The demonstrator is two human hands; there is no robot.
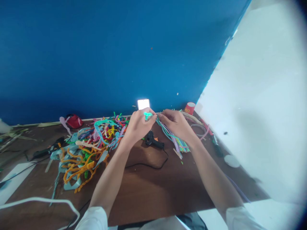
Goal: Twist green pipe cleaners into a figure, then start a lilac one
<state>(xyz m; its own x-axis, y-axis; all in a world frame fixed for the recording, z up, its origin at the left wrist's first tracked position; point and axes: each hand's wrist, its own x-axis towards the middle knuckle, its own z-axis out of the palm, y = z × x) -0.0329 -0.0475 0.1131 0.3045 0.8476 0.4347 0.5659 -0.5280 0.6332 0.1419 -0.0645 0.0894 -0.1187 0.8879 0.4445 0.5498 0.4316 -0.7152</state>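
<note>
My left hand [140, 124] is closed, with a bright green fuzzy pipe cleaner piece [147, 115] showing between thumb and fingers. Close beside it, my right hand [174, 123] pinches thumb and fingers together near the left fingertips. What lies in that pinch is too small to make out. Below my hands a black glue gun [151, 139] rests on the brown table [144, 188], its cord trailing forward. Under my right hand spreads a bundle of pastel pipe cleaners [176, 143]. A phone [143, 104] with a lit screen stands just behind my left hand.
A tangled heap of coloured pipe cleaners [105, 132] and orange ones [90, 167] covers the left side. Another black tool [46, 151] lies farther left, near a red pouch [74, 121]. At right are a red cup [190, 108] and a white disc [232, 161]. A blue wall [107, 57] rises behind.
</note>
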